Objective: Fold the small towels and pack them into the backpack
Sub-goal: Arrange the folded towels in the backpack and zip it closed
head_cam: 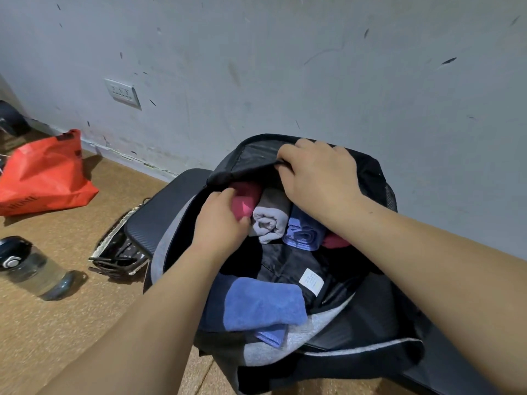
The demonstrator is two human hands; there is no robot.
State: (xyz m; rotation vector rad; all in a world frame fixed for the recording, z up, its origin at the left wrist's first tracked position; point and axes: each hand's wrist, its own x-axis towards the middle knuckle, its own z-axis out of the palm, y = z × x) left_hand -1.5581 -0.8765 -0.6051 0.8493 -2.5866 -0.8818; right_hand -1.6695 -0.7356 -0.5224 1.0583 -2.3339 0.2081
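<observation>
A black and grey backpack [368, 332] lies open on the floor against the wall. Inside its far end sit rolled towels side by side: a pink towel [245, 201], a grey towel [271, 220], a light blue towel [303, 233], and a red one [336, 242] partly hidden under my right arm. My left hand [219, 220] grips the pink towel inside the bag. My right hand [316, 172] holds the backpack's top flap [251, 155] up. A folded blue towel [262, 306] lies on the bag's near opening.
A dark mat [159, 212] lies under the backpack. To the left on the brown floor are an orange bag [45, 175], a clear water bottle [37, 272] lying on its side, and a patterned pouch [119, 252]. A wall socket [122, 92] is above.
</observation>
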